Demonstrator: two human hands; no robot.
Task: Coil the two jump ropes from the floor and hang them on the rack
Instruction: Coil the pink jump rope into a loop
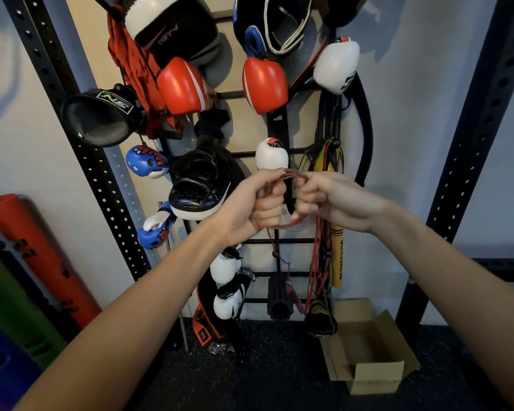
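Note:
I hold a coiled pinkish-red jump rope (293, 175) in front of the wall rack (279, 241). My left hand (258, 200) is fisted around one side of the coil. My right hand (324, 200) grips the other side, and the loops arch between the two fists. Strands of the rope hang below my hands, and a thin end dangles toward a black handle (278, 295) low by the rack. More ropes and bands, red and yellow (321, 262), hang from a hook on the rack's right side.
Boxing gloves, red (181, 86), white (336, 66) and blue (147, 161), plus pads hang across the rack. Black perforated uprights (101, 161) stand at both sides. An open cardboard box (368, 345) sits on the dark floor. Coloured plyo boxes (27, 277) stand at left.

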